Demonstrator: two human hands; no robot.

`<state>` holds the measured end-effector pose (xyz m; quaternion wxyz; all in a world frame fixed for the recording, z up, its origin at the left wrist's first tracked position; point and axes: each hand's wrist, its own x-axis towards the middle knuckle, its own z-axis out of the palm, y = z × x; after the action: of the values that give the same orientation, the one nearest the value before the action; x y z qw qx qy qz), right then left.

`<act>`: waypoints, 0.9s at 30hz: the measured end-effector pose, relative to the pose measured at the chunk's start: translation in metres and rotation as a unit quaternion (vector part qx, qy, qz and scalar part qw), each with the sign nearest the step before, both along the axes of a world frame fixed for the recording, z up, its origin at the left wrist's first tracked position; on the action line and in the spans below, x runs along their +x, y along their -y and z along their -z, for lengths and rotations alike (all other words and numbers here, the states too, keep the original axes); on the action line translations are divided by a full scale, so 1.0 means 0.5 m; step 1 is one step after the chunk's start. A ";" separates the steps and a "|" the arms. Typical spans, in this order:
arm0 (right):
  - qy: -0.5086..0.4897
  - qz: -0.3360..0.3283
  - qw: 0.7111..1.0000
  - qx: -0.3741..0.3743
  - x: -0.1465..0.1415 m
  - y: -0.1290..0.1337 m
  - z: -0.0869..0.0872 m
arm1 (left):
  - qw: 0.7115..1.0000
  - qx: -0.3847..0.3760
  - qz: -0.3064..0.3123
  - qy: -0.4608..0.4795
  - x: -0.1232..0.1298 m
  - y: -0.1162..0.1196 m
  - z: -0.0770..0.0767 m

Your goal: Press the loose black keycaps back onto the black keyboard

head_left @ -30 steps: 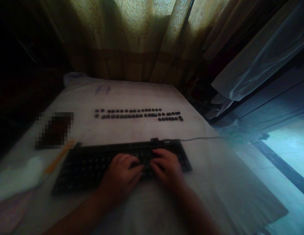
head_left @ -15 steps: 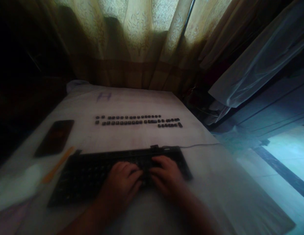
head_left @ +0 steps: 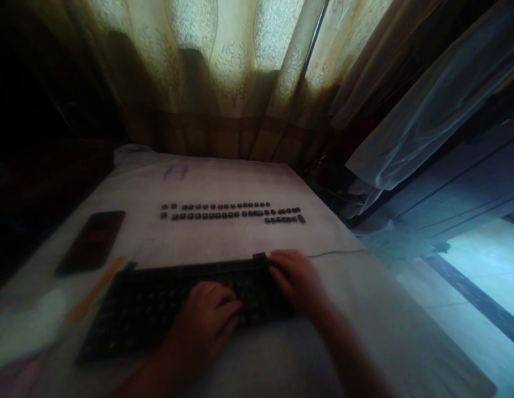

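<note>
A black keyboard [head_left: 149, 304] lies on the white-covered table, slightly slanted. My left hand [head_left: 211, 309] rests over its middle, fingers bent and drawn together at the tips; whatever they may hold is hidden. My right hand [head_left: 296, 279] is over the keyboard's far right corner, fingers stretched forward and a little apart, with nothing visible in them. It covers part of the keys there. Beyond the keyboard, loose black keycaps [head_left: 218, 216] are laid out in rows. Dim light and blur hide the details of the keys.
To the left lie a dark phone-like slab [head_left: 93, 241], an orange flat strip [head_left: 95, 290] and a blurred white item [head_left: 31, 326]. A thin cable [head_left: 340, 252] runs right from the keyboard. Curtains [head_left: 232, 72] hang behind the table; its right edge drops to a tiled floor.
My right hand has moved from the keys beside my left hand to the far right corner of the keyboard. My left hand has stayed nearly in place. The view has tilted slightly up.
</note>
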<state>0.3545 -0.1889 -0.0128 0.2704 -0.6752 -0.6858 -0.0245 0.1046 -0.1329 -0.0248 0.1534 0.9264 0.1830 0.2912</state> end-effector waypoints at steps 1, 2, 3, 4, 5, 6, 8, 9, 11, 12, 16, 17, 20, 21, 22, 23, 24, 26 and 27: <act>0.014 0.019 1.000 -0.015 0.011 -0.016 -0.005 | 1.000 0.005 -0.002 0.000 0.000 0.000 0.001; 0.027 0.037 0.998 -0.032 0.019 -0.032 -0.009 | 1.000 0.011 -0.005 -0.001 0.000 0.000 0.002; 0.036 0.053 0.997 -0.050 0.025 -0.047 -0.010 | 1.000 0.017 -0.009 -0.003 0.000 0.000 0.003; 0.040 0.061 0.996 -0.059 0.028 -0.061 -0.009 | 1.000 0.021 -0.011 -0.003 -0.001 0.001 0.004; 0.041 0.062 0.995 -0.066 0.030 -0.071 -0.007 | 1.000 0.024 -0.014 0.002 -0.001 0.001 0.006; 0.039 0.058 0.995 -0.071 0.029 -0.079 -0.004 | 1.000 0.025 -0.015 0.006 -0.002 0.001 0.007; 0.030 0.042 0.996 -0.078 0.025 -0.088 0.003 | 0.999 0.025 -0.018 0.014 -0.004 0.001 0.008; 0.024 0.033 0.996 -0.082 0.023 -0.089 0.006 | 0.999 0.024 -0.019 0.015 -0.004 0.001 0.009; 0.012 0.019 0.996 -0.085 0.019 -0.089 0.009 | 1.000 0.021 -0.021 0.006 -0.006 0.001 0.009; 0.006 0.014 0.996 -0.084 0.018 -0.088 0.008 | 1.000 0.019 -0.020 -0.001 -0.006 0.001 0.009; -0.021 0.000 0.998 -0.067 0.017 -0.082 -0.001 | 1.000 0.015 -0.014 -0.011 -0.005 0.001 0.007; -0.029 -0.002 0.998 -0.059 0.015 -0.079 -0.004 | 1.000 0.015 -0.012 -0.012 -0.004 0.002 0.007; -0.054 -0.012 0.998 -0.039 0.003 -0.059 -0.009 | 1.000 0.015 -0.010 -0.007 -0.004 0.001 0.008; -0.068 -0.022 0.997 -0.024 -0.005 -0.049 -0.010 | 1.000 0.017 -0.011 0.001 -0.005 0.001 0.010; -0.085 -0.036 0.996 -0.007 -0.015 -0.037 -0.010 | 1.000 0.019 -0.013 0.013 -0.006 0.000 0.012; -0.109 -0.059 0.992 0.023 -0.026 -0.023 -0.009 | 0.999 0.019 -0.015 0.027 -0.007 -0.001 0.013; -0.133 -0.084 0.986 0.058 -0.039 -0.009 -0.008 | 0.999 0.015 -0.020 0.043 -0.009 -0.001 0.015; -0.155 -0.130 0.974 0.105 -0.066 0.018 -0.006 | 0.997 -0.004 -0.029 0.070 -0.013 -0.002 0.016; -0.159 -0.141 0.970 0.122 -0.080 0.030 -0.005 | 0.996 -0.016 -0.032 0.081 -0.016 -0.002 0.016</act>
<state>0.3145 -0.2037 -0.0101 0.4567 -0.5293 -0.7141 0.0378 0.0968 -0.1320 -0.0327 0.1734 0.8909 0.2044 0.3667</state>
